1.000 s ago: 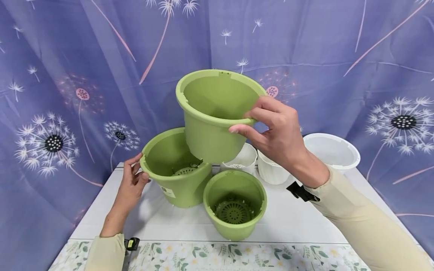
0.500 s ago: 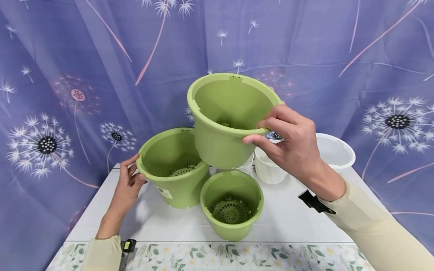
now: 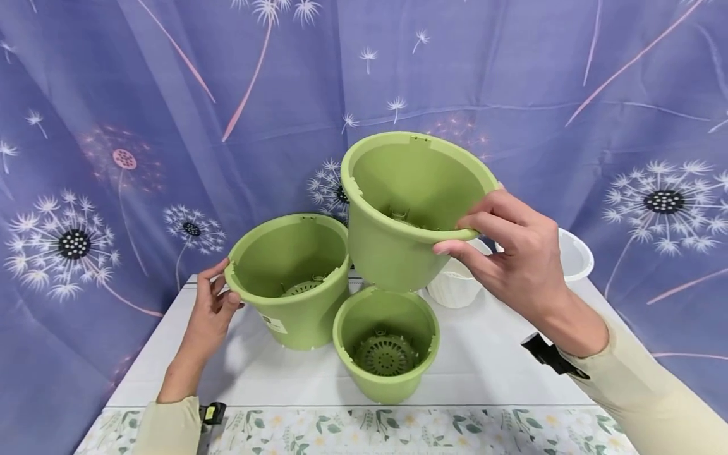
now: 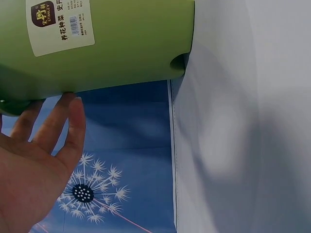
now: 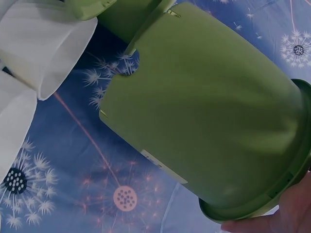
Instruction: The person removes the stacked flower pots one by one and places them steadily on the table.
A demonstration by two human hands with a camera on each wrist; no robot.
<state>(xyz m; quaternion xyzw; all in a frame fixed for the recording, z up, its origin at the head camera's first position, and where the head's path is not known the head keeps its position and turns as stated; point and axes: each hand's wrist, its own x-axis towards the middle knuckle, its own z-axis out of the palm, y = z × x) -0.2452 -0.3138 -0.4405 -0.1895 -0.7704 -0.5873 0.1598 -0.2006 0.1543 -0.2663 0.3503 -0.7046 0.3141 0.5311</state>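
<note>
My right hand (image 3: 523, 253) pinches the near right rim of a green plastic flower pot (image 3: 381, 256), thumb outside and fingers over the edge. This pot hangs tilted above the table, its outer wall and a notch at its base showing in the right wrist view. To the left, a larger green flower pot (image 3: 304, 316) with a white label (image 4: 60, 24) stands on the table. My left hand (image 3: 210, 316) touches its left rim with loosely bent fingers. A smaller green flower pot (image 3: 387, 382) with a slotted bottom stands in front, between the hands.
Behind the lifted pot and right hand stand white pots (image 3: 455, 291), partly hidden, with another white pot (image 3: 577, 253) at the far right. A white cloth with a floral front strip (image 3: 318, 430) covers the table. A purple dandelion-print curtain (image 3: 273, 158) hangs behind.
My right hand has carried the lifted pot to the right and slightly down, away from above the larger pot. My left hand stays at the larger pot's rim.
</note>
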